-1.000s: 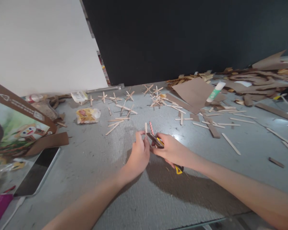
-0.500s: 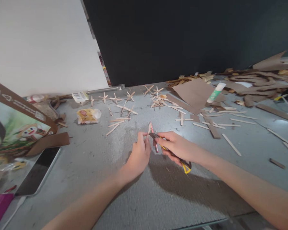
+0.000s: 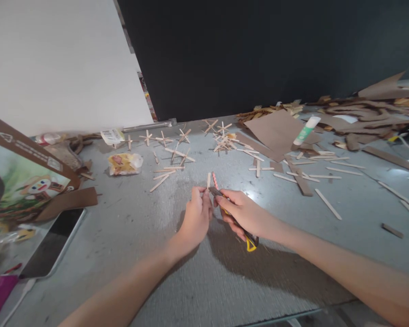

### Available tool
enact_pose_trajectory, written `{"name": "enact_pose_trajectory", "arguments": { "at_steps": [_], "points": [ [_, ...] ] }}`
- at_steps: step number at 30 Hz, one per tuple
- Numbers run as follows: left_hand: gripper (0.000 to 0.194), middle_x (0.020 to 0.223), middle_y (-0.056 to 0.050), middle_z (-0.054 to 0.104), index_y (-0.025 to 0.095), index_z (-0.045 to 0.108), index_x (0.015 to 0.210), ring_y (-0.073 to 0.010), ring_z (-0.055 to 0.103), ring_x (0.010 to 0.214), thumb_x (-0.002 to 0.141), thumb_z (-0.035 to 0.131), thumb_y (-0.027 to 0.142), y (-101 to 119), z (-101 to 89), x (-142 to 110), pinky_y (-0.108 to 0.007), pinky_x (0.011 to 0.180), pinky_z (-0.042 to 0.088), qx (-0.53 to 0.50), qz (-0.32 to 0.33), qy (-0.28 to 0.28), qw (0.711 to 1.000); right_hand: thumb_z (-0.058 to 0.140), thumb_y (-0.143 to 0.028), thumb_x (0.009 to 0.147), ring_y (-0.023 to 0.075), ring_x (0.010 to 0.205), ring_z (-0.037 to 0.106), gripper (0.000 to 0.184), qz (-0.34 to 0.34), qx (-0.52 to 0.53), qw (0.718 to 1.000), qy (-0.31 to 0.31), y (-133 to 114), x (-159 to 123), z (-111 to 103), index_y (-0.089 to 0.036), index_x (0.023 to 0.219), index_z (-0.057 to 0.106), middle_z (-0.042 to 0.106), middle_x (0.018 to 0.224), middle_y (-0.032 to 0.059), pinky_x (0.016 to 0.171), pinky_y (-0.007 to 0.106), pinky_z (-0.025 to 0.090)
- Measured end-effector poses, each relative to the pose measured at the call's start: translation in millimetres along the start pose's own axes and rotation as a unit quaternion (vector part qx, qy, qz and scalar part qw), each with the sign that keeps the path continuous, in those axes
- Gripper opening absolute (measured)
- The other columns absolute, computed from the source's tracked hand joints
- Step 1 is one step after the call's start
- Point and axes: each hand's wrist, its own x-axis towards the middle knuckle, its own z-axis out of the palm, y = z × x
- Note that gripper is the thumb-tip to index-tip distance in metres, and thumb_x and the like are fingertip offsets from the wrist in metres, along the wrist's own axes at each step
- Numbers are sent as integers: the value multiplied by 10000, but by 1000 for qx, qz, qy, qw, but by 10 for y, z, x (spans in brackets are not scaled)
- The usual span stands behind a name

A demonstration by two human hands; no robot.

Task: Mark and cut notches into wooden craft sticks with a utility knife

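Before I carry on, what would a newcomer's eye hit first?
Behind the table, the large black panel dominates. Near the center, the left hand pinches a wooden craft stick while the right hand holds a yellow-trimmed utility knife. Farther right, a green-and-white glue stick stands out against brown cardboard.

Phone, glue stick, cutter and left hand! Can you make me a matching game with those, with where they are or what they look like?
1. phone
2. glue stick
3. cutter
4. left hand

A. in the right hand
B. green and white
C. pinching a thin wooden stick
D. flat, with a dark screen

Right pairs: 1-D, 2-B, 3-A, 4-C
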Motion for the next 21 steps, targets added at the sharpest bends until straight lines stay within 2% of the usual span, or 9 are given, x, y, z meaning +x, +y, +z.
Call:
{"name": "enact_pose_trajectory", "arguments": {
  "at_steps": [7,12,16,21],
  "points": [
    [455,523,103,377,233,428,855,-77,324,440,1001,426,664,22,-14,25,-191,427,288,-12,-5,5,1000,437,-418,1058,62,295,417,239,-9,14,1000,1,36,6,-1,-255,888,394,447,577,-114,287,202,393],
    [470,524,103,303,231,437,778,-71,271,439,989,449,650,25,-32,49,-183,407,242,-3,-11,-5,1000,475,-401,1039,67,293,390,211,20,27,999,-9,-13,9,-40,-256,898,415,428,557,-114,270,203,387],
    [449,517,99,318,228,443,773,-71,272,445,997,453,616,32,-35,48,-172,408,245,7,-6,-1,1000,459,-348,1043,67,300,358,166,46,35,998,-13,-94,-8,-64,-252,909,439,415,547,-109,265,204,396],
    [497,503,107,303,223,482,794,-70,246,425,953,482,694,26,-32,56,-176,383,229,-43,-24,2,999,478,-365,1034,65,301,355,183,44,56,997,-12,-96,-23,-43,-256,897,424,413,541,-108,268,200,390]
  ]
}}
